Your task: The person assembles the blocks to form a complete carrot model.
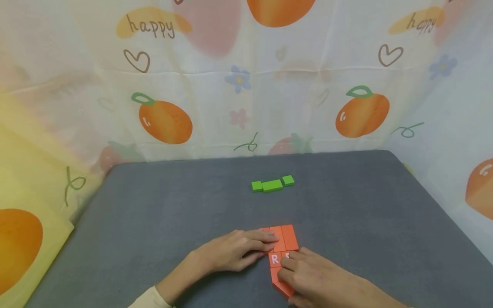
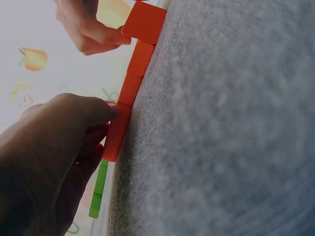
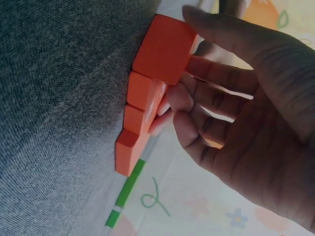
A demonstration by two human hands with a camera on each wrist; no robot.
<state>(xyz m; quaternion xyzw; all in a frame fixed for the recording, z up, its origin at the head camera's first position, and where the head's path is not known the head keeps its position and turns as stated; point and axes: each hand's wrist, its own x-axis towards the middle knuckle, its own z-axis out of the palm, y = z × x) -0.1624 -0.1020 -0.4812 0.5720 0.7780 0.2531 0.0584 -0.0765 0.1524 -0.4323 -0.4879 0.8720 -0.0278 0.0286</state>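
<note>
Orange blocks [image 1: 289, 238] lie fitted together on the grey surface, several in all, and two of them carry white letters; one reads R [image 1: 274, 259], the other is partly covered by fingers. My left hand [image 1: 240, 250] rests its nearly straight fingers on the far-left blocks. In the left wrist view its thumb touches the side of an orange block [image 2: 117, 135]. From the right, my right hand [image 1: 319, 276] holds the nearest orange block [image 3: 165, 49] with bent fingers over its top and the thumb at its near corner. Part of that block is hidden by the hand in the head view.
Farther back lie three green blocks in a row: a small one [image 1: 256, 186], a longer one [image 1: 272, 185] and another small one [image 1: 288, 180] slightly apart. The grey tabletop [image 1: 161, 201] is bordered by a patterned cloth [image 1: 262, 107] at the back and sides.
</note>
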